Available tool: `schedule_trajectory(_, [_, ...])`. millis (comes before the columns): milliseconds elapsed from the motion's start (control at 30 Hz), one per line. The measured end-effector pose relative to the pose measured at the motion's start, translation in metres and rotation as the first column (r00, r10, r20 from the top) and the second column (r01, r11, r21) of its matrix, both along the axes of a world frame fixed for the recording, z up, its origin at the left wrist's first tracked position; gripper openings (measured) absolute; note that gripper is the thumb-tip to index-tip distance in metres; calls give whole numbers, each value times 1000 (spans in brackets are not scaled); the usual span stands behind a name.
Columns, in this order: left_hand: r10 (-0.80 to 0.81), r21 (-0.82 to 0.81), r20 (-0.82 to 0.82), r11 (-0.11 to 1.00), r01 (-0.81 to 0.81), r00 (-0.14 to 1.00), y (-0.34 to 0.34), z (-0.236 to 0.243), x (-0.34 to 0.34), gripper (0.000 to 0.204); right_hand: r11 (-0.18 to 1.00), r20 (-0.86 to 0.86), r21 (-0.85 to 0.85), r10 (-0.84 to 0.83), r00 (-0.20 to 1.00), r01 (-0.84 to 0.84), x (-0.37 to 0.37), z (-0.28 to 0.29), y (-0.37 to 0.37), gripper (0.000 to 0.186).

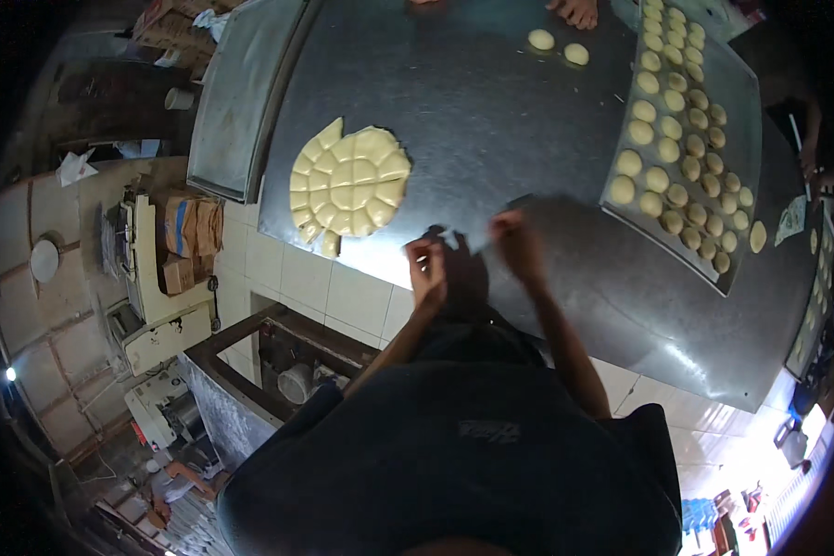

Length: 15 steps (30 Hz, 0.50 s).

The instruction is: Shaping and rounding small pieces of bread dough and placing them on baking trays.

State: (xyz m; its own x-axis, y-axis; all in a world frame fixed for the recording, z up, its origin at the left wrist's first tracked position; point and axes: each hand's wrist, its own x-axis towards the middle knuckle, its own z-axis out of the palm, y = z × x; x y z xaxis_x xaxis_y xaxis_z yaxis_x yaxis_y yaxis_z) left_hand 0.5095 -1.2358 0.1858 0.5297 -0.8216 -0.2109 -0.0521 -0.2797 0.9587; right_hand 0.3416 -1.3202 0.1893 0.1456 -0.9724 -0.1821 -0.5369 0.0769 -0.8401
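Note:
A flat round of pale dough [350,181], scored into several segments, lies on the left of the dark metal table [454,120]. To its right, by the table's near edge, my left hand [426,273] has its fingers curled together. My right hand [517,243] is closed and somewhat blurred over the table. Whatever either hand may hold cannot be made out. A small dark patch shows just beyond the right fingers, and I cannot tell whether it is an object or a shadow. Two dough balls [558,47] sit at the far side.
A tray [746,102] with several rows of dough balls stands on the right. Another person's hand [576,11] rests at the far edge. An empty-looking metal tray [236,102] is at the far left. Below it are a brown frame [250,338] and a machine [144,250].

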Motion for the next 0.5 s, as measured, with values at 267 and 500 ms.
schedule_trajectory(267, [361, -21, 404, 922, -386, 840, 40, -7, 228, 44, 990, 249, -143, 42, 968, -6, 302, -3, 67, 40])
schedule_trajectory(500, [230, -124, 585, 973, -194, 777, -8, -46, 295, 46, 897, 355, 353, 132, 925, -264, 298, -5, 74, 56])
